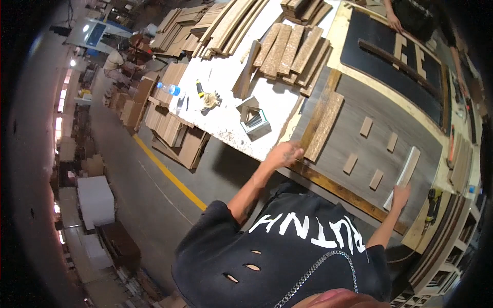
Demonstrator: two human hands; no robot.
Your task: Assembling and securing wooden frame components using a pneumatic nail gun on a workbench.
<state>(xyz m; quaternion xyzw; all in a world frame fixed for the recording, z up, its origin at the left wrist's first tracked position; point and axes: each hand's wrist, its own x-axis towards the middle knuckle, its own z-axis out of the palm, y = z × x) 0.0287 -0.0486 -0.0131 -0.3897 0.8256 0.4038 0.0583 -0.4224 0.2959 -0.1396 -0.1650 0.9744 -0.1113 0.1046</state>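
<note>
Gripping a pale strip (410, 165) near its lower end, the right hand (402, 195) is closed above a gray wood-grain panel (380, 108). The left hand (288, 154), fingers curled, is just beside the near end of a textured brown slat (327, 126); whether it holds anything, I cannot tell. Four small wooden blocks (350, 163) lie on the panel between slat and strip. Large white lettering (285, 224) crosses the wearer's black T-shirt (303, 256). Farther out, print on the plastic bottle (167, 88) is too small to read.

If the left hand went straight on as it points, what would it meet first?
Probably the brown wooden rail; depth leaves it unclear whether the left hand already touches it.
</note>
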